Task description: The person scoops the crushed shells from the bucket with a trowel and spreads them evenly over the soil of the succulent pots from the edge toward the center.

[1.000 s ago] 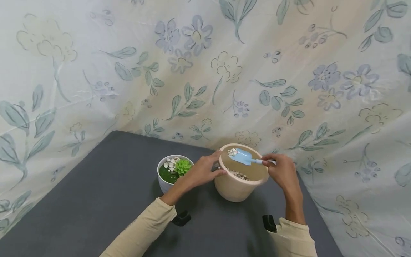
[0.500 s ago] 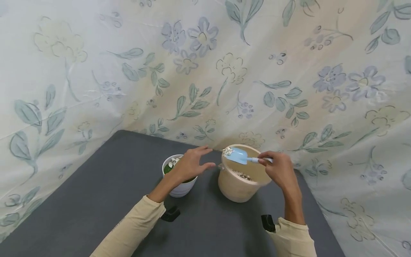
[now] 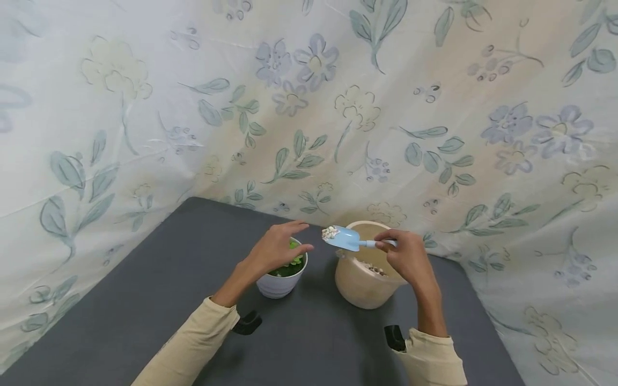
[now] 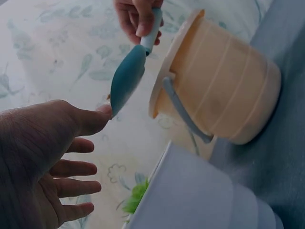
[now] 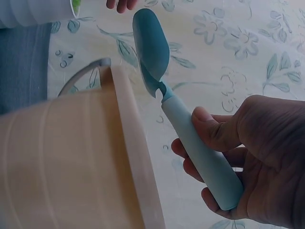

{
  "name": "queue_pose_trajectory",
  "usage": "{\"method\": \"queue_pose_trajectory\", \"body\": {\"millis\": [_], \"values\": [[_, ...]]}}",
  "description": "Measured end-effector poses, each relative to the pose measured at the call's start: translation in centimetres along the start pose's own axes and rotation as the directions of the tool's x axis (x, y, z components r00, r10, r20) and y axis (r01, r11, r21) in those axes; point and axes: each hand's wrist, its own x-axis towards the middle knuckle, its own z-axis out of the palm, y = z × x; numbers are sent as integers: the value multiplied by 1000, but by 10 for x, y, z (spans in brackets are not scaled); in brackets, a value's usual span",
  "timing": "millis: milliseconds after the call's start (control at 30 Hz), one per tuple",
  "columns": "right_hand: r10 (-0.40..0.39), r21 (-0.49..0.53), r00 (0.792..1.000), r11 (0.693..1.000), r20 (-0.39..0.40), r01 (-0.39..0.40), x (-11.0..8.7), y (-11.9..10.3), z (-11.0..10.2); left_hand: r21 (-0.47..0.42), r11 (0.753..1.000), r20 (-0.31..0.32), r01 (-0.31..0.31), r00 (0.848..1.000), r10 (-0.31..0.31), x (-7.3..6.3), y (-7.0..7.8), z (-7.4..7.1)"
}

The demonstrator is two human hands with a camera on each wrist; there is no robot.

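My right hand (image 3: 405, 257) grips the pale handle of a small blue hand trowel (image 3: 346, 239), its blade raised over the left rim of a beige bucket (image 3: 363, 288). White pebbles (image 3: 330, 232) lie at the blade's tip. More pebbles (image 3: 374, 268) show inside the bucket. With fingers extended and thumb apart, my left hand (image 3: 272, 251) hovers over a white plant pot (image 3: 279, 287), holding nothing. It partly hides the pot and its green succulent (image 3: 294, 260). In the right wrist view, thumb and fingers wrap the trowel handle (image 5: 205, 152).
Both containers stand on a dark grey table (image 3: 145, 300), with a gap between them. Behind the table hangs a floral cloth (image 3: 309, 107). The bucket's grey carry handle (image 4: 183, 109) hangs down its side. A black wrist camera (image 3: 248, 323) sits below the left hand.
The trowel with its pebbles has moved left, from over the bucket's opening to past its rim. My left hand has left the bucket's rim and moved left over the white pot.
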Motion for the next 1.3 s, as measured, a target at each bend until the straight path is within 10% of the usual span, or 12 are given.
{"method": "queue_pose_trajectory", "body": {"millis": [833, 1300], "values": [[-221, -76, 975, 972, 14, 221, 26, -55, 45, 14, 990, 128, 143, 981, -143, -48, -50, -35], [-395, -294, 918, 874, 34, 387, 34, -93, 81, 15, 963, 277, 269, 924, -262, -47, -57, -33]]}}
